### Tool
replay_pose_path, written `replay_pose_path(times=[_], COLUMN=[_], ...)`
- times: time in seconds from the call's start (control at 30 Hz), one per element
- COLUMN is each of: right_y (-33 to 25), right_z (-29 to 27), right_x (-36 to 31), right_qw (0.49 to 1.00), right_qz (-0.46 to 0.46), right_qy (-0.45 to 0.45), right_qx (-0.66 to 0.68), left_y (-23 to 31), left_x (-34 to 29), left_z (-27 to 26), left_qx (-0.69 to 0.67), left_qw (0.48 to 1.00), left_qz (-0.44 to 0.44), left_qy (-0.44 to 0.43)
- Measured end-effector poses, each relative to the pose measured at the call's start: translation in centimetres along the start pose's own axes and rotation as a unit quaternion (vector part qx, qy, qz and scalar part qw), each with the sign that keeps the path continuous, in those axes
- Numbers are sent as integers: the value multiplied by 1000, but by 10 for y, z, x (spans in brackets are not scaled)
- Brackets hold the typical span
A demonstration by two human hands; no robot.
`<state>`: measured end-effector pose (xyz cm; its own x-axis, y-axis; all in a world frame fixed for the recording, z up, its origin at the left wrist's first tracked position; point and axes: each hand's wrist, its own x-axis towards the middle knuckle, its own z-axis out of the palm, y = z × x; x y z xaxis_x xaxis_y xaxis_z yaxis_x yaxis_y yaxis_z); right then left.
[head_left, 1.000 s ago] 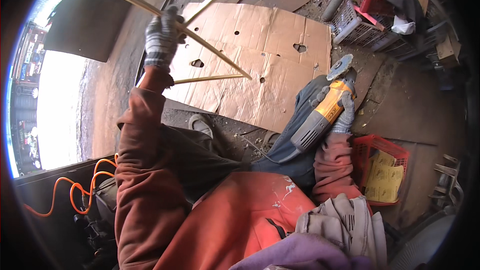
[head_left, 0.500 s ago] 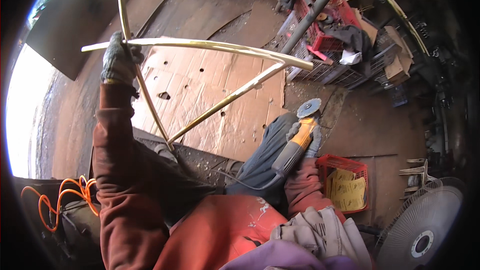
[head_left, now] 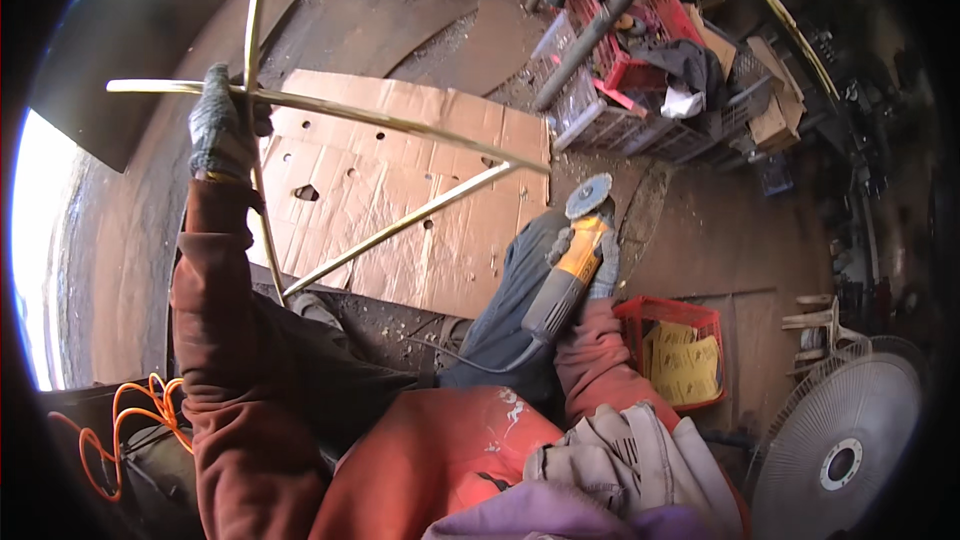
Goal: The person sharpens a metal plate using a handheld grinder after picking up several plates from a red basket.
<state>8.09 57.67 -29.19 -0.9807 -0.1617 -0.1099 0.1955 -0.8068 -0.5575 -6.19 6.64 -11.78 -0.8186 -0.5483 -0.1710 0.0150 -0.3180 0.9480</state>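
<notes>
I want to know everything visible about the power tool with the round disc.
The angle grinder has a yellow front, a grey rear with slots, both plastic-looking, and a cable from its back end. A greyish round disc sits at its head; whether it spins is unclear. The gloved right hand grips the yellow part, with the head pointing forward. Its rear overlaps the right trouser leg in view.

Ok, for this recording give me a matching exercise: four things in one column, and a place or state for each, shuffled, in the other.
1. Angle grinder
2. Gold-coloured tube frame
3. Cardboard sheet
4. Fan

A. Lying flat, with holes in it
B. Lower right of the picture
C. Gripped by the left hand
D. Held in the right hand

Pairs: 1-D, 2-C, 3-A, 4-B
</notes>
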Motion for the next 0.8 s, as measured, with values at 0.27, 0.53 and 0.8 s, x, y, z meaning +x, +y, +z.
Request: replay_pose_path(times=[0.27,0.53,0.8], right_y=[4,10,15], right_z=[25,-10,15], right_x=[5,21,33], right_qw=[978,960,965], right_qz=[31,74,118], right_qy=[-80,-119,-129], right_qx=[190,242,194], left_y=[-132,-345,-359], left_x=[126,171,197], left_z=[-50,-86,-149], left_qx=[34,-252,-392], left_qw=[997,907,854], left_qz=[19,-280,-330], left_qy=[-65,187,90])
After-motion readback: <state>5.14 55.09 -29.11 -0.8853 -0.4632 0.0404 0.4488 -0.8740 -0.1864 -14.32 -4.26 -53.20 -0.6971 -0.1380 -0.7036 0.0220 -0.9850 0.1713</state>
